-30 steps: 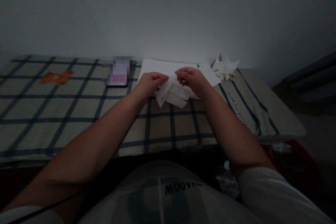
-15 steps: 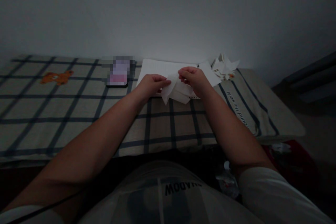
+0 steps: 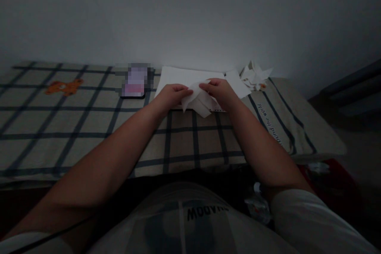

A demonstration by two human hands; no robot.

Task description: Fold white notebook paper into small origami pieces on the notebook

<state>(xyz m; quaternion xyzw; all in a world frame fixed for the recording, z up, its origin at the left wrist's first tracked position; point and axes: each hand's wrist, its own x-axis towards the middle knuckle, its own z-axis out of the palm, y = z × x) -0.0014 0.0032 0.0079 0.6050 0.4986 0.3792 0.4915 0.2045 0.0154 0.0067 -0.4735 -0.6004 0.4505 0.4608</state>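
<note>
Between my hands is a thin, folded piece of white paper (image 3: 200, 99), its loose corners hanging toward me. My left hand (image 3: 172, 94) pinches its left side between thumb and fingers. The upper right part is gripped by my right hand (image 3: 219, 90), thumb and forefinger pressed together. Both hands are above a white paper pad (image 3: 187, 76) with a row of holes along its near edge. The paper's exact folds are hard to make out in the dim light.
The pad lies on a checked cloth (image 3: 196, 139) against a wall. Left are a phone (image 3: 135, 83), partly pixelated, and a flat orange bear-shaped thing (image 3: 64, 87). Crumpled or folded white paper (image 3: 256, 76) sits at right. Below is a clear plastic bottle (image 3: 258, 206) beside a red container (image 3: 339, 186).
My right hand has moved slightly left and down along the paper's upper edge. The paper is now bent over more, and its hanging corners have shifted a little.
</note>
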